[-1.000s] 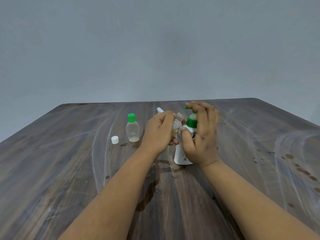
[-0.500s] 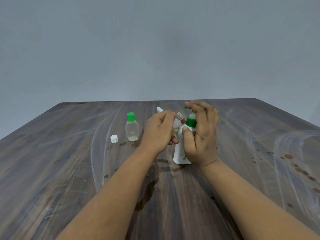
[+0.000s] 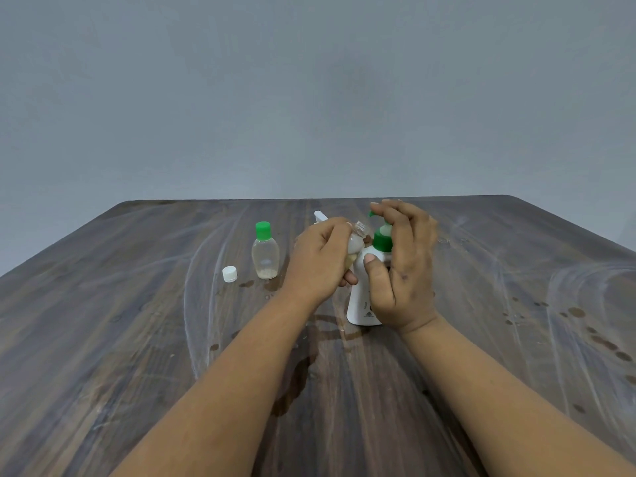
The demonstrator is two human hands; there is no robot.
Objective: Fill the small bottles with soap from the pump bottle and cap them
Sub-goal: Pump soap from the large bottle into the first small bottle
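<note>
- Left hand (image 3: 320, 259) grips an uncapped small bottle (image 3: 356, 244), tilted toward the pump bottle (image 3: 361, 297).
- Right hand (image 3: 402, 266) clasps the pump bottle, fingers over its head.
- At 9 o'clock: capped bottle (image 3: 265, 253).

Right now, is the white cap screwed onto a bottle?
No, the white cap lies loose on the table, left of the green-capped bottle.

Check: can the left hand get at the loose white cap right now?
Probably not yet: the left hand grips an uncapped small bottle at the pump. The white cap lies unobstructed beside it.
</note>
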